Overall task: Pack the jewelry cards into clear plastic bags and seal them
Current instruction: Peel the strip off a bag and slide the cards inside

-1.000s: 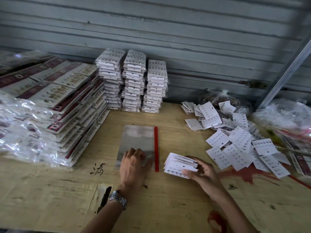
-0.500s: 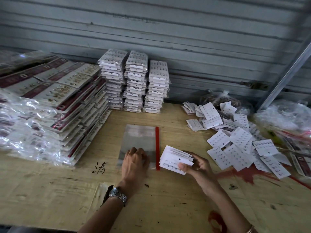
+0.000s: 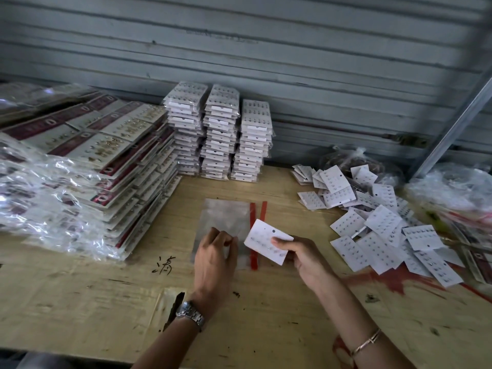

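Head view | my left hand (image 3: 215, 251) pinches the bag (image 3: 226, 217), likely limp and slippery | right hand (image 3: 306, 255) grips stiff-looking, light cards (image 3: 262, 239) by one edge.

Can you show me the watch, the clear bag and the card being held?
watch (image 3: 187, 314): head view, on its metal case.
bag (image 3: 223, 217): head view, on its clear middle.
card (image 3: 262, 239): head view, on its white face.

Three stacks of bagged cards (image 3: 221, 134) are counted on the bench (image 3: 266, 328). Two hands are seen, a left hand (image 3: 214, 251) and a right hand (image 3: 306, 258). Two red strips (image 3: 252, 217), one watch (image 3: 189, 314) and one bracelet (image 3: 366, 343) are counted.
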`<move>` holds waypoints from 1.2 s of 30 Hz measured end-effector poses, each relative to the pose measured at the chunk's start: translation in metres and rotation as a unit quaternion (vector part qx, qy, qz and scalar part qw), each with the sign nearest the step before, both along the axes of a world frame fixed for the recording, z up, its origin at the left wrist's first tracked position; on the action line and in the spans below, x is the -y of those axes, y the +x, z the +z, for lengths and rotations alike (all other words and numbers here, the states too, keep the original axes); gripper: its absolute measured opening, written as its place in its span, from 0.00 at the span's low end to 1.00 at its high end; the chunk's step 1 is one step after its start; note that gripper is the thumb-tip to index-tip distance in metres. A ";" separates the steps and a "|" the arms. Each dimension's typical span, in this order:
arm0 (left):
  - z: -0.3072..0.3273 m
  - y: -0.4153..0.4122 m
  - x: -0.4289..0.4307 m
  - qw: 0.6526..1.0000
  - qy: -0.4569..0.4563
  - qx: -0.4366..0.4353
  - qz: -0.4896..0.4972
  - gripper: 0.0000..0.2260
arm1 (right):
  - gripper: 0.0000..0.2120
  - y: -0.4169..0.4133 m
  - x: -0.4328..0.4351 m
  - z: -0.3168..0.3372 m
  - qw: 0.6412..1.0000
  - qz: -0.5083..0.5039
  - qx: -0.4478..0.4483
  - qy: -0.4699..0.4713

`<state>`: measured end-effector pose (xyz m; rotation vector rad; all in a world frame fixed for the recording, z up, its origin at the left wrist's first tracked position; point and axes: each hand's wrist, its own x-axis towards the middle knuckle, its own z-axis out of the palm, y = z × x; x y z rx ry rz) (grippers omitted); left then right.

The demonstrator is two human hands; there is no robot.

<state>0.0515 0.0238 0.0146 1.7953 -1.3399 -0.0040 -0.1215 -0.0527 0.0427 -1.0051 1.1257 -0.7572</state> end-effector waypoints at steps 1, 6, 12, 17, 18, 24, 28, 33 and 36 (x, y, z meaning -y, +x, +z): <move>0.002 -0.001 -0.001 1.000 -0.009 -0.004 0.002 0.04 | 0.03 0.001 0.001 0.000 1.000 -0.004 -0.012 0.008; 0.004 -0.003 -0.005 0.998 -0.056 0.002 -0.011 0.02 | 0.07 0.005 0.000 0.002 0.998 -0.029 -0.030 0.038; -0.004 -0.013 -0.008 0.991 -0.120 0.064 -0.007 0.04 | 0.08 0.011 -0.001 0.006 0.996 -0.048 -0.065 0.028; -0.008 -0.015 -0.008 0.992 -0.110 0.065 -0.020 0.06 | 0.08 0.011 -0.004 0.011 0.998 -0.057 -0.023 0.021; -0.007 -0.016 -0.010 0.994 -0.091 0.053 -0.003 0.07 | 0.09 0.011 -0.005 0.012 0.998 -0.057 -0.007 0.023; 0.008 -0.021 -0.009 0.995 -0.077 -0.031 0.052 0.08 | 0.15 0.005 -0.012 0.017 0.996 -0.047 0.069 0.020; 0.013 -0.022 -0.005 0.991 -0.077 -0.098 0.041 0.02 | 0.13 0.001 -0.014 0.016 0.998 -0.044 0.048 -0.019; 0.021 -0.026 -0.001 0.919 -0.066 -0.372 -0.111 0.20 | 0.08 -0.001 -0.015 0.014 0.997 -0.066 0.034 -0.035; 0.016 -0.027 -0.001 0.884 -0.080 -0.444 -0.125 0.11 | 0.08 -0.001 -0.017 0.015 0.997 -0.068 0.032 -0.032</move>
